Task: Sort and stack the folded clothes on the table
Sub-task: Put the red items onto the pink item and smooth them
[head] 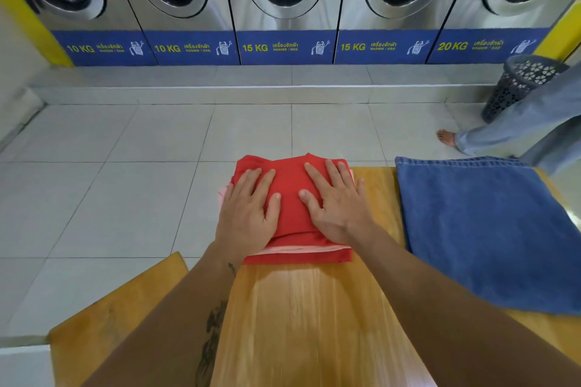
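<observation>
A small stack of folded clothes sits at the far left corner of the wooden table (308, 308). A red folded garment (290, 195) lies on top, a thin pink layer (301, 249) shows beneath it, and another red piece (298, 258) is at the bottom. My left hand (250, 214) lies flat on the left half of the top red garment, fingers spread. My right hand (334, 201) presses flat on its right half. Folded blue denim (490, 229) lies on the table to the right, apart from the stack.
A wooden bench or chair (125, 298) stands lower at the left. Tiled floor stretches ahead to a row of washing machines (283, 3). A dark laundry basket (522, 85) and another person's leg and bare foot (448, 137) are at the far right.
</observation>
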A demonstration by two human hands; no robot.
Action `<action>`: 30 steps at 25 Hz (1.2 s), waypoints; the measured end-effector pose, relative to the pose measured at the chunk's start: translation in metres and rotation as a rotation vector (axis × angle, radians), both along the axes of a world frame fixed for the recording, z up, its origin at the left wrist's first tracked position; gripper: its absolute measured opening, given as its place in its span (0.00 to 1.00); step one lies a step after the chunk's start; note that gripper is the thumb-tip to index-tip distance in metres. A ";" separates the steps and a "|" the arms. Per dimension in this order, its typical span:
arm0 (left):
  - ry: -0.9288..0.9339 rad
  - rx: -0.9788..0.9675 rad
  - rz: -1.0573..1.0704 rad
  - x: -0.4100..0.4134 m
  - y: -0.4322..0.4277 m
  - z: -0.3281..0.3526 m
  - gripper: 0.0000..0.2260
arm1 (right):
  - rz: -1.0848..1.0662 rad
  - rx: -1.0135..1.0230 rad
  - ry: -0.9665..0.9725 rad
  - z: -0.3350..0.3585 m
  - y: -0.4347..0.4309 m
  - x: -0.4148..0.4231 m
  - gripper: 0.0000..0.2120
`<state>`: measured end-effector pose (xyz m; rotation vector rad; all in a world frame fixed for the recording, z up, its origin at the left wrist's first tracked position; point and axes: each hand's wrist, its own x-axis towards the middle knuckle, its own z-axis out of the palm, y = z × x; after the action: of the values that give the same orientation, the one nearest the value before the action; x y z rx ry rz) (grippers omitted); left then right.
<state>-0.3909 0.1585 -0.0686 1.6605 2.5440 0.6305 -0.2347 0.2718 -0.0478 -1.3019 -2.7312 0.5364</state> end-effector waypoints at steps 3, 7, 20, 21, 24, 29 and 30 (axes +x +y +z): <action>-0.038 0.021 -0.010 -0.004 -0.001 -0.009 0.26 | -0.016 0.014 0.035 -0.008 -0.001 0.003 0.32; -0.034 -0.026 -0.021 -0.005 0.003 -0.006 0.28 | -0.030 0.018 0.028 -0.009 -0.003 0.001 0.32; -0.184 -0.089 0.057 0.030 -0.072 0.090 0.20 | -0.019 -0.133 0.041 0.065 -0.042 0.026 0.31; -0.226 -0.047 0.082 0.037 -0.091 0.091 0.19 | -0.033 -0.164 0.062 0.070 -0.054 0.035 0.31; -0.307 0.053 0.134 0.058 -0.152 0.091 0.17 | -0.077 -0.238 0.118 0.082 -0.096 0.066 0.30; -0.450 0.037 0.179 0.099 -0.244 0.074 0.16 | -0.149 -0.262 0.071 0.077 -0.182 0.126 0.28; -0.473 0.030 0.182 0.109 -0.262 0.068 0.16 | -0.165 -0.274 0.042 0.073 -0.201 0.137 0.28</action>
<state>-0.2823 -0.1037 -0.0008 1.1190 2.3511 0.9463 -0.0975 0.0711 0.0249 -1.5374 -2.5534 0.9350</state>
